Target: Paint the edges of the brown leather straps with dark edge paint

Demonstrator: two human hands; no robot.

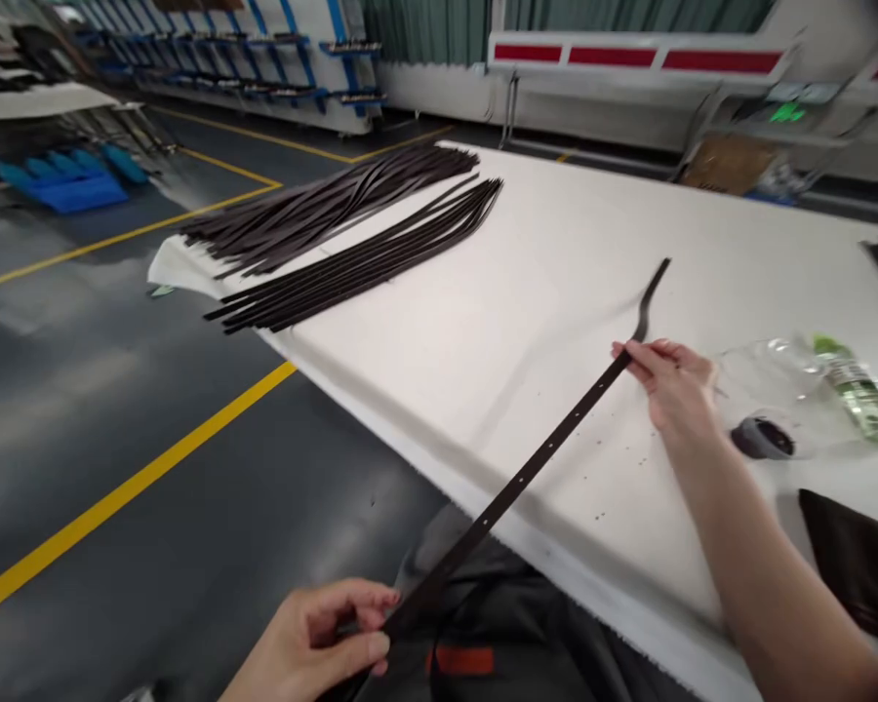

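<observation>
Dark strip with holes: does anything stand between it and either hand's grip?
Nothing visible does. The left hand and the right hand both pinch the dark strip directly, and nothing crosses the stretch between them. The green-labelled item lies apart, off to the right.

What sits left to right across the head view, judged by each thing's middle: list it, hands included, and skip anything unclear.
Blue bin, left hand, dark strap held between the hands, right hand, small round container, green-labelled bottle.
</observation>
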